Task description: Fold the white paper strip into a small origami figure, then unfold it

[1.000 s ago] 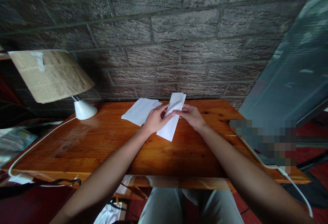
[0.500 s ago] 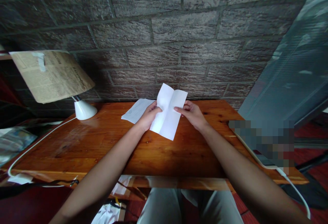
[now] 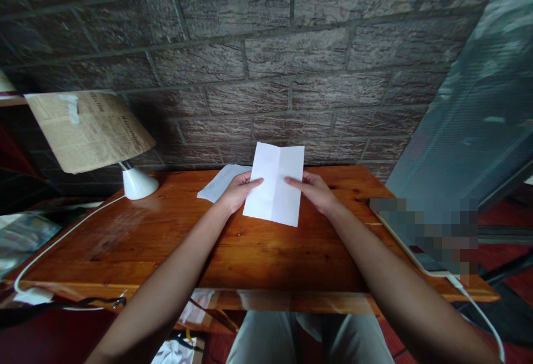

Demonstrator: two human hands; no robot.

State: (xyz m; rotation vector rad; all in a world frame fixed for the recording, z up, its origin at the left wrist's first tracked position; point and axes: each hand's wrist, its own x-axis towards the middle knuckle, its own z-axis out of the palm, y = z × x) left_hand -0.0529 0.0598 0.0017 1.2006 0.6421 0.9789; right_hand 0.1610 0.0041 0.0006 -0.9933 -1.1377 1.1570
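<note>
A white sheet of paper (image 3: 273, 192) with a crease down its middle is held up over the wooden table, spread fairly flat. My left hand (image 3: 240, 189) grips its left edge, thumb on the front and fingers behind. On the opposite edge my right hand (image 3: 315, 189) pinches the paper the same way, its fingers mostly hidden behind the sheet. Behind my left hand lies a stack of papers (image 3: 217, 184), partly covered by the hand and the sheet.
The wooden table (image 3: 266, 258) stands against a brick wall (image 3: 266, 75). A lamp (image 3: 139, 182) with a newsprint shade is at the left, its white cord (image 3: 69, 230) trailing off the edge. A blurred-out device (image 3: 416, 236) with a white cable lies at the right.
The creased paper has been opened out flatter and turned more upright. My right hand has moved slightly right with its edge. Both hands keep hold of the sheet.
</note>
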